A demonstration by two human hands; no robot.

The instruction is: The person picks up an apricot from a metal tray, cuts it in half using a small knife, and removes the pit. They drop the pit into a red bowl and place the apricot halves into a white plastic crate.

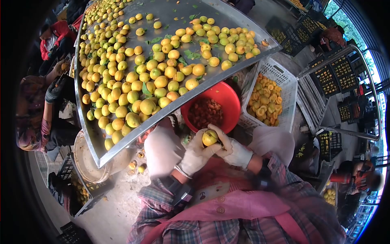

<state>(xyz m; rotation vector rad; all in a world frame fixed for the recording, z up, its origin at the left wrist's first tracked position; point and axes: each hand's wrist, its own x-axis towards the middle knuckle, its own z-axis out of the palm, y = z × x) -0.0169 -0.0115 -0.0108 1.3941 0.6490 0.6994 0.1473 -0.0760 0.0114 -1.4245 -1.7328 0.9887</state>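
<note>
My left hand [196,155], in a white glove, cups a yellow-green apricot [209,138] just in front of my chest. My right hand [231,149], also gloved, closes over the same fruit from the right, fingers pressed on its top and side; a small blade may be under the fingers but I cannot tell. Directly beyond the hands stands a red bowl [227,99] holding brown pits. Right of it a white plastic crate [284,79] holds halved apricots.
A big metal sorting tray [95,140] piled with yellow apricots and a few leaves slopes above my knees. Other people sit at its left side and at the far right. Black crates of fruit stand on racks at the right. Some fruit lies on the concrete floor.
</note>
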